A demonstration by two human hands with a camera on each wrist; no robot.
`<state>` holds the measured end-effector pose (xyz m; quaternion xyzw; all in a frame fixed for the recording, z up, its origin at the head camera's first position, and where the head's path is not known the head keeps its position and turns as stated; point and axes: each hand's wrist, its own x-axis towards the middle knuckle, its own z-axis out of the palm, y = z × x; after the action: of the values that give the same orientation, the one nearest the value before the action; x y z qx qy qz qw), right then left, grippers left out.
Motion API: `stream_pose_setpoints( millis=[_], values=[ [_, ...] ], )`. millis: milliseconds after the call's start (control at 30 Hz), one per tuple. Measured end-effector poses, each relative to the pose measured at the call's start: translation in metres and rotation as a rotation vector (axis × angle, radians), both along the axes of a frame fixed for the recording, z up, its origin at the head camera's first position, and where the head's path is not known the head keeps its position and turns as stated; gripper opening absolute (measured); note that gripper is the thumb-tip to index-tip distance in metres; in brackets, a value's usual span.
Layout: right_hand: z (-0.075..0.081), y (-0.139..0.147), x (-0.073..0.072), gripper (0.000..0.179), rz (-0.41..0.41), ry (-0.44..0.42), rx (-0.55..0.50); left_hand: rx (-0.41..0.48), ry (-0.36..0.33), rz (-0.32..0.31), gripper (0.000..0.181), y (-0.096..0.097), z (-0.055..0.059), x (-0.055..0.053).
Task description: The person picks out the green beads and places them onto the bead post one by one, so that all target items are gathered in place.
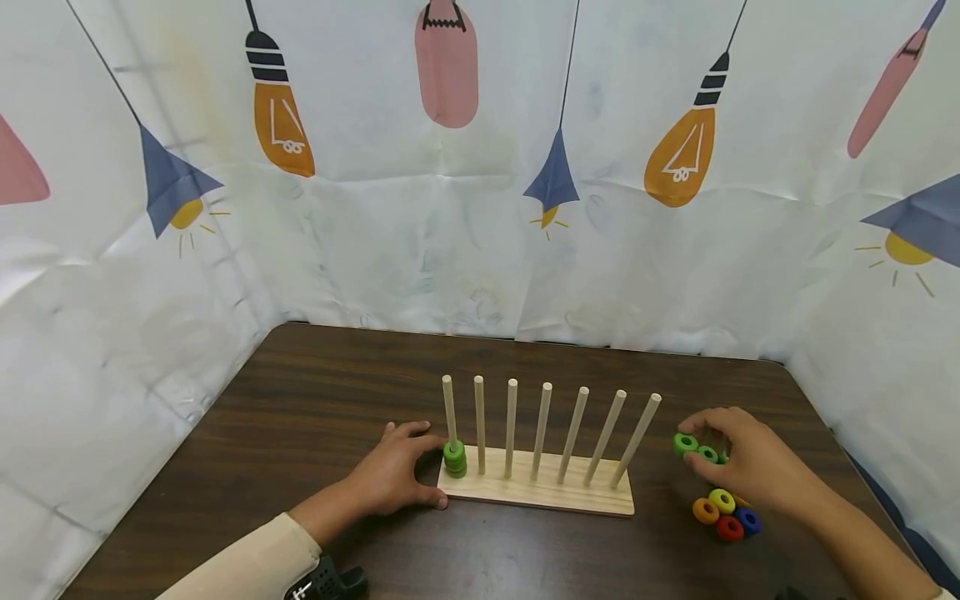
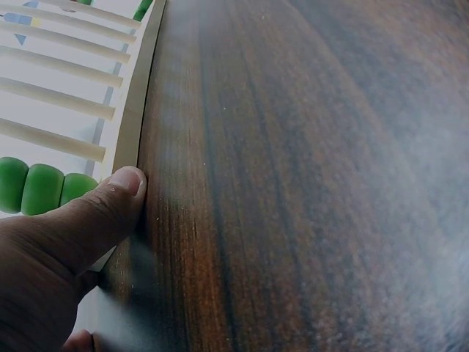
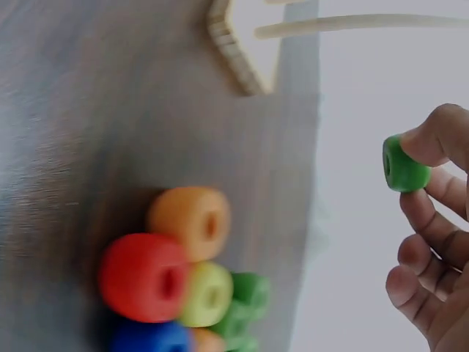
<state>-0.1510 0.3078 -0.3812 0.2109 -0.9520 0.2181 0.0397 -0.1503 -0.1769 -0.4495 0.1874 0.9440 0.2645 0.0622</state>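
A wooden peg board with a row of several upright pegs lies on the table. Three green beads are stacked on its leftmost peg. My left hand holds that end of the base, its thumb against the front edge and its other fingers around the side and back. To the right of the board, my right hand pinches a green bead between thumb and fingers, raised above the table. More green beads lie just beneath this hand, partly hidden by it in the head view.
Close in front of the right hand sit an orange bead, a yellow bead, a red bead and a blue bead, bunched together. The dark wooden table backs onto a white sheet printed with lamps.
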Motion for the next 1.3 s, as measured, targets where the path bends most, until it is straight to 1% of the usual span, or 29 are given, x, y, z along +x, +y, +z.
stream_pose_setpoints(
  millis=[167,400,567,667,800,967,1300],
  values=[
    [0.023,-0.006,0.001,0.033,0.035,0.112,-0.005,0.0,0.001,0.003,0.074,0.001,0.0,0.0],
    [0.047,-0.014,0.007,0.037,0.049,0.168,-0.009,-0.003,0.006,-0.004,0.073,0.0,-0.001,-0.001],
    [0.061,-0.019,0.007,0.043,0.101,0.251,-0.036,-0.003,0.004,0.001,0.073,0.001,-0.001,-0.001],
    [0.07,-0.022,0.007,0.045,0.127,0.281,-0.061,-0.001,-0.003,0.007,0.073,0.001,-0.001,0.0],
    [0.082,-0.028,0.008,0.048,0.166,0.305,-0.089,0.003,-0.009,0.013,0.073,0.001,0.0,0.0],
    [0.093,-0.034,0.007,0.052,0.216,0.333,-0.092,0.001,-0.004,0.011,0.074,0.0,0.0,0.0],
    [0.105,-0.044,0.007,0.058,0.26,0.344,-0.077,0.0,0.003,0.006,0.074,0.0,-0.001,0.0]
  ],
)
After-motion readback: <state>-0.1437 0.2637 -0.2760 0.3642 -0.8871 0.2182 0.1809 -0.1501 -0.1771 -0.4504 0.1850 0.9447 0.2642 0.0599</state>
